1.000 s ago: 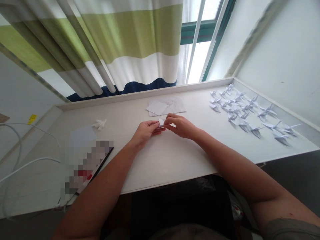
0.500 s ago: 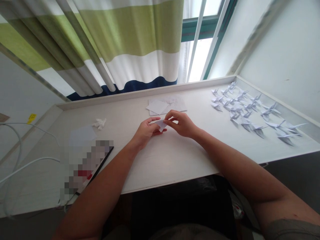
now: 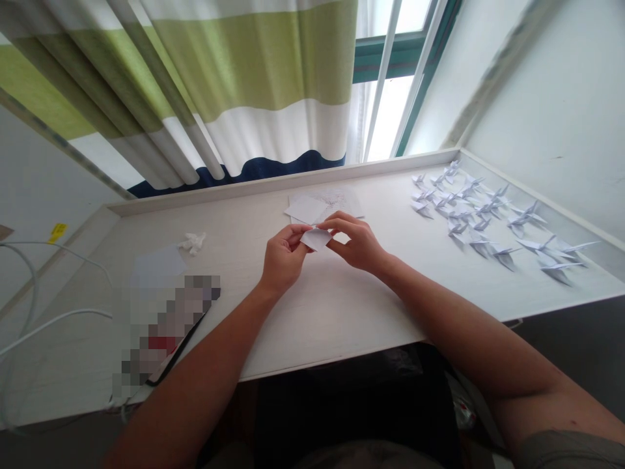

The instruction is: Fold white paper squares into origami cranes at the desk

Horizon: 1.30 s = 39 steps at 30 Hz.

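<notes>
Paper (image 3: 316, 240) now turned, showing wider face vs 0.5s ago, w/ L hand (image 3: 284, 259) & R hand (image 3: 360, 242) fingers both pinching it, so prob. mid-fold.

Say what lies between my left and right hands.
A small, angular, folded white paper is held between the left hand and the right hand; the head view shows it.

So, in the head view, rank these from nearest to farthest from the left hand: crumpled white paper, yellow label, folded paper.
1. Folded paper: in the fingers of the left hand and right hand.
2. Crumpled white paper: on the desk, left of the hand.
3. Yellow label: at far left.
</notes>
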Available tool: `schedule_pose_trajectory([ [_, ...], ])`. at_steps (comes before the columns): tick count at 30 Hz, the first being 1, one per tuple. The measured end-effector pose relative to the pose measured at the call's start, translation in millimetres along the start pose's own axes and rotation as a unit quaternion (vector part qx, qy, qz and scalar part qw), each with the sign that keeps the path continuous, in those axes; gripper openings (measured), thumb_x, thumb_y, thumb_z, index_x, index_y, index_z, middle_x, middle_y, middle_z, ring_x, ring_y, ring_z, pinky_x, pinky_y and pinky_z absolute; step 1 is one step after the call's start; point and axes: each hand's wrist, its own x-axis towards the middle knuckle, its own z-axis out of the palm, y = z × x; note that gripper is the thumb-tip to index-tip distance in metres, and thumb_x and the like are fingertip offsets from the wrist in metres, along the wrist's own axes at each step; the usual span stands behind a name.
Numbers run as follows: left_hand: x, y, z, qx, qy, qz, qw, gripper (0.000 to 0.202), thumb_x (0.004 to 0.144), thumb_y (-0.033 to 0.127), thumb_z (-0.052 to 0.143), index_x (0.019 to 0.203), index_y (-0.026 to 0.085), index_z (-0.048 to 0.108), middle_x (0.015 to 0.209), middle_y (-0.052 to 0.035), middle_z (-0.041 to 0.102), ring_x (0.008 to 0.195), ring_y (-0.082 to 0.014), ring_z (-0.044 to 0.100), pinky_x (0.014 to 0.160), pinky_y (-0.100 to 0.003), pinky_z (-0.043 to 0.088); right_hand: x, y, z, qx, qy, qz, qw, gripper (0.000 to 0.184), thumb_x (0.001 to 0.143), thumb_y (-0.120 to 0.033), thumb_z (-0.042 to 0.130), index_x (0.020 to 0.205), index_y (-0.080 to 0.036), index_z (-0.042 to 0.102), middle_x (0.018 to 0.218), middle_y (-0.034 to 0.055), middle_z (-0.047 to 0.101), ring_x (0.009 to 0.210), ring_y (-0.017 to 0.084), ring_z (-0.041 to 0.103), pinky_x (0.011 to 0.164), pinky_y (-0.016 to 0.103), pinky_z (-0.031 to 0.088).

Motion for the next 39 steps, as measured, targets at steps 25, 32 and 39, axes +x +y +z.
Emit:
schedule_pose_trajectory([
  [25, 4, 0, -13.4, 0.239, -0.047, -0.008, 0.97, 0.023, 0.091, 0.035, 0.063, 0.085, 0.02, 0.079, 0.079, -0.0042, 0.08, 0.076, -0.0215, 0.073, 0.069, -0.03, 0.052, 2, -2, 15, 0.086, -0.013, 0.181, 0.98, 0.012, 0.091, -0.026, 0.064, 0.086, -0.019, 0.071, 0.082, 0.0048, 0.078, 0.074, 0.018, 0.068, 0.072, 0.032, 0.055],
  [32, 7, -14, -9.4, 0.198, -0.038, -0.017, 0.979, 0.018, 0.087, 0.029, 0.063, 0.091, 0.019, 0.077, 0.082, -0.0057, 0.079, 0.075, -0.0207, 0.073, 0.072, -0.031, 0.055, 3, -1, 21, 0.111, -0.011, 0.222, 0.969, 0.01, 0.08, -0.022, 0.061, 0.081, -0.018, 0.07, 0.077, 0.0038, 0.073, 0.068, 0.017, 0.061, 0.066, 0.031, 0.047],
  [39, 6, -12, -9.4, 0.21, -0.051, 0.016, 0.976, 0.012, 0.081, 0.022, 0.07, 0.093, 0.021, 0.071, 0.079, -0.0021, 0.077, 0.072, -0.0183, 0.071, 0.072, -0.029, 0.054, 5, -2, 19, 0.122, -0.032, 0.238, 0.963, 0.013, 0.075, -0.025, 0.062, 0.064, -0.019, 0.059, 0.065, -0.0014, 0.06, 0.066, 0.014, 0.05, 0.063, 0.029, 0.039],
])
